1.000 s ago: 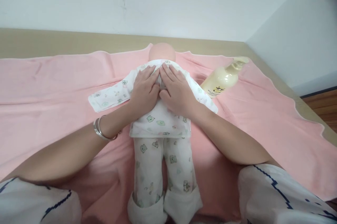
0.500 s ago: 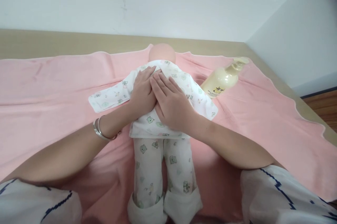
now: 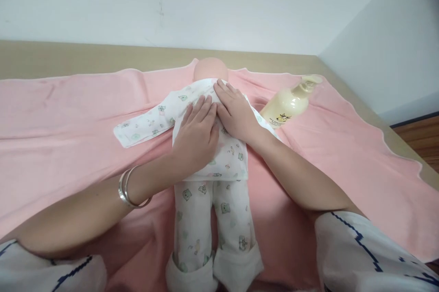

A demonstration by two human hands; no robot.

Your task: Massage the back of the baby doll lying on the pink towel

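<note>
A baby doll (image 3: 211, 68) in a white printed top and trousers (image 3: 209, 219) lies face down on a pink towel (image 3: 61, 109), head away from me. My left hand (image 3: 197, 134) lies flat on the middle of its back, fingers stretched out. Beside it, my right hand (image 3: 236, 113) rests flat on the upper back near the right shoulder, fingers also spread. Both palms press on the cloth and hold nothing. Silver bangles (image 3: 128, 187) circle my left wrist.
A cream pump bottle (image 3: 286, 108) lies on its side on the towel, right of the doll. The towel covers a light wooden surface (image 3: 85, 56) against a white wall. A dark wood floor (image 3: 420, 138) shows at the far right.
My left hand slid down and right onto the middle of the back. My right hand moved up and right toward the shoulder. The doll and bottle stayed put.
</note>
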